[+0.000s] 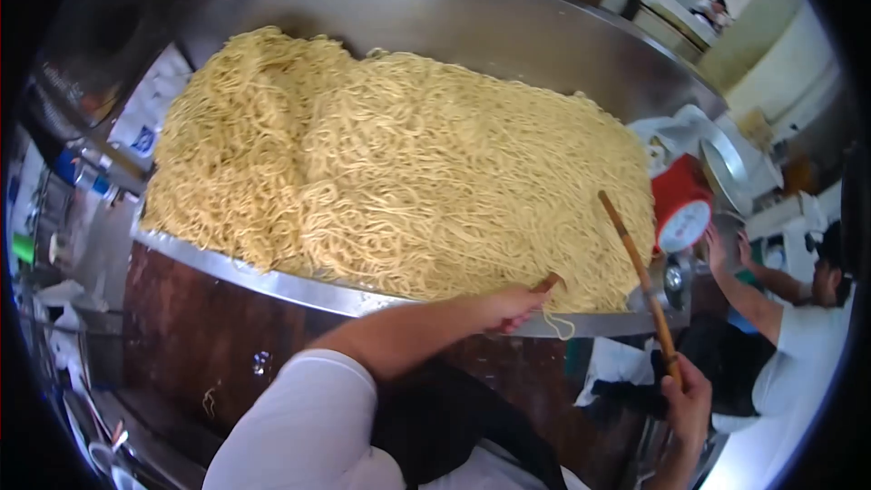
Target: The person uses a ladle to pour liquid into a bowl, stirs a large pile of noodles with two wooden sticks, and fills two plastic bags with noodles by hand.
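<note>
A deep bed of pale yellow noodles (435, 163) fills a long metal trough (435, 0) in front of me. My left hand (515, 308) is closed at the trough's near rim, gripping a brown wooden stick (548, 282); only its short end shows, against the noodles. A few noodle strands hang over the rim beside these fingers. Lower right, my right hand (689, 392) wraps round the bottom end of a long wooden stick (640, 277). That stick points up and left, its upper tip overlapping the noodles at their right side.
A red dial scale (682, 204) with a metal pan (724, 172) stands at the trough's right end. Close by on the right, another person (798, 336) reaches both hands toward the scale. White bags (159, 95) lie beyond the left end. Noodle scraps (210, 401) lie on the brown floor.
</note>
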A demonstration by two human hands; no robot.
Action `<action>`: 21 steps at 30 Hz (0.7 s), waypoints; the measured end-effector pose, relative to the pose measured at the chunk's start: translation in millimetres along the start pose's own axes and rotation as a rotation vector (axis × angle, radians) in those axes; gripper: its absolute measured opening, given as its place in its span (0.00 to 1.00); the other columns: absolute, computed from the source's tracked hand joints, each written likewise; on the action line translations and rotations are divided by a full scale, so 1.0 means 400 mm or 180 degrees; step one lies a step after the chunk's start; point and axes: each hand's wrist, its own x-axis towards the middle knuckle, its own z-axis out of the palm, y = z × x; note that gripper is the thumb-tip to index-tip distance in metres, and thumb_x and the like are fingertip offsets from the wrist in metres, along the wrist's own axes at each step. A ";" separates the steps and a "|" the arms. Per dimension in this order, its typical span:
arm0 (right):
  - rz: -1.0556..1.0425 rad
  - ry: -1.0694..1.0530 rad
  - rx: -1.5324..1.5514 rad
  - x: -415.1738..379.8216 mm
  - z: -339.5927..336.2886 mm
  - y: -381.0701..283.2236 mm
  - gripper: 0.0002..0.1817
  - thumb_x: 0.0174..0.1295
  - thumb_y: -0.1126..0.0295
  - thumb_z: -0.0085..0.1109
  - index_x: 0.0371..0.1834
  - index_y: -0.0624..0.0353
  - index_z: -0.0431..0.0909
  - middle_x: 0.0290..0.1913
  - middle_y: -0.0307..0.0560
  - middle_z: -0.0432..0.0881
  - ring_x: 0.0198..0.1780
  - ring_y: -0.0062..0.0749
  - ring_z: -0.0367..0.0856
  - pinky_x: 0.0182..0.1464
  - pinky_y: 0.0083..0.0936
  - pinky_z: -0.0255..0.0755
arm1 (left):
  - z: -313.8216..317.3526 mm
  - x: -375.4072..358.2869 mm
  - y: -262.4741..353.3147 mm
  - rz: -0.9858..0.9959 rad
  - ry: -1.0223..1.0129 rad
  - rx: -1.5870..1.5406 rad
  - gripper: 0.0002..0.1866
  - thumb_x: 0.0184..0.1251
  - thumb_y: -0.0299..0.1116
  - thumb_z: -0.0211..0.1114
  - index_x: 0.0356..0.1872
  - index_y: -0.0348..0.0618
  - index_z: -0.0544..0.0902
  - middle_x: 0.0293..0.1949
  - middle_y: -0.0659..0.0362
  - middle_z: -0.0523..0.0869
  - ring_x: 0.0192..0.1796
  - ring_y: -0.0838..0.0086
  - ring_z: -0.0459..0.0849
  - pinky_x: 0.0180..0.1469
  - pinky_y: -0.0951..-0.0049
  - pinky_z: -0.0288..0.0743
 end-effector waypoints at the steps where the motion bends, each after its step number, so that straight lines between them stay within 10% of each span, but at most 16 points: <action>1: 0.0107 -0.0183 0.0115 0.008 -0.017 -0.047 0.23 0.63 0.76 0.62 0.62 0.69 0.76 0.34 0.34 0.79 0.32 0.13 0.72 0.33 0.12 0.66 | -0.070 -0.079 0.029 -0.0024 -0.0077 0.0581 0.20 0.73 0.55 0.59 0.40 0.45 0.77 0.21 0.65 0.72 0.16 0.81 0.67 0.17 0.73 0.64; 3: 0.0044 -0.0569 0.0216 0.021 -0.071 -0.162 0.22 0.66 0.72 0.62 0.62 0.69 0.76 0.35 0.34 0.79 0.31 0.13 0.71 0.34 0.12 0.66 | -0.230 -0.193 0.016 0.0860 0.0369 0.2891 0.23 0.72 0.56 0.58 0.41 0.43 0.79 0.22 0.63 0.77 0.17 0.78 0.72 0.21 0.69 0.67; 6: -0.0241 -0.0745 -0.0619 0.078 -0.080 -0.282 0.17 0.64 0.70 0.63 0.54 0.66 0.82 0.29 0.42 0.81 0.27 0.22 0.76 0.32 0.20 0.69 | -0.335 -0.565 0.146 -0.0624 0.0273 0.3635 0.21 0.69 0.52 0.62 0.35 0.41 0.84 0.22 0.61 0.82 0.24 0.74 0.79 0.29 0.67 0.72; 7: -0.0555 -0.0923 -0.1213 0.105 -0.075 -0.310 0.15 0.62 0.68 0.63 0.49 0.64 0.84 0.26 0.48 0.82 0.26 0.29 0.80 0.31 0.26 0.72 | -0.392 -0.683 0.109 0.0038 0.0685 0.4127 0.17 0.67 0.48 0.64 0.35 0.43 0.85 0.22 0.63 0.83 0.21 0.79 0.78 0.25 0.72 0.71; 10: -0.1100 -0.1064 -0.2294 0.247 0.112 -0.315 0.12 0.66 0.57 0.57 0.42 0.49 0.86 0.34 0.55 0.84 0.38 0.58 0.83 0.38 0.43 0.76 | -0.311 -1.005 0.097 -0.1379 0.1697 0.2311 0.11 0.69 0.40 0.64 0.42 0.45 0.85 0.26 0.66 0.84 0.23 0.83 0.78 0.24 0.77 0.71; 14: -0.2362 -0.0860 -0.2699 0.477 0.496 -0.473 0.22 0.68 0.45 0.51 0.39 0.50 0.86 0.29 0.51 0.84 0.33 0.53 0.84 0.36 0.46 0.75 | -0.233 -1.242 -0.048 -0.0169 0.3061 0.0563 0.11 0.71 0.39 0.65 0.45 0.44 0.81 0.24 0.67 0.81 0.19 0.85 0.73 0.23 0.82 0.69; 16: -0.2483 -0.1148 -0.2754 0.529 0.661 -0.672 0.22 0.69 0.49 0.49 0.36 0.53 0.86 0.29 0.52 0.85 0.33 0.49 0.85 0.35 0.43 0.76 | -0.229 -1.283 -0.009 0.0257 0.3729 0.0985 0.09 0.69 0.35 0.64 0.43 0.43 0.81 0.25 0.64 0.81 0.22 0.79 0.77 0.27 0.76 0.73; 18: -0.2650 -0.1019 -0.2737 0.518 0.794 -0.768 0.17 0.68 0.57 0.48 0.36 0.52 0.87 0.33 0.49 0.86 0.34 0.47 0.85 0.37 0.42 0.77 | -0.237 -1.289 0.132 -0.0570 0.4502 0.3502 0.09 0.63 0.32 0.65 0.42 0.41 0.81 0.27 0.57 0.83 0.29 0.72 0.83 0.33 0.70 0.76; 21: -0.2479 -0.1402 -0.3010 0.456 0.782 -0.748 0.16 0.68 0.57 0.48 0.39 0.50 0.86 0.37 0.47 0.87 0.38 0.45 0.86 0.41 0.44 0.78 | -0.277 -1.193 0.363 -0.0669 0.4276 0.3700 0.11 0.58 0.30 0.64 0.42 0.40 0.83 0.34 0.51 0.87 0.40 0.62 0.86 0.42 0.62 0.78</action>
